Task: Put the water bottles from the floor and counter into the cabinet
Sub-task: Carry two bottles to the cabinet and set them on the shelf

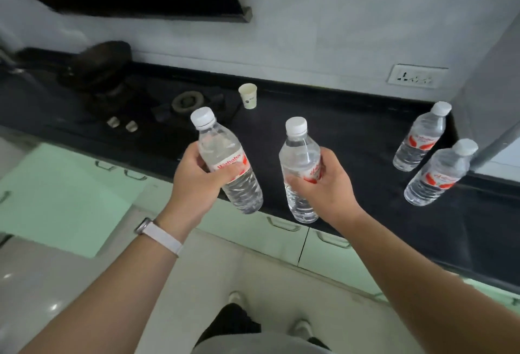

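While water fills 4 bottles (222, 145) (299, 154) (419, 140) (439, 173), hands (194, 182) (323, 185) grip 2.

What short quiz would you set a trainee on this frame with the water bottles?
1. True or false: the left hand grips the left-held bottle and the right hand grips the right-held bottle.
2. How many unheld bottles stand on the counter?
3. What stands just right of the stove? A. paper cup B. kettle C. plate

Key: 1 true; 2 two, the far bottle and the near bottle; 3 A.
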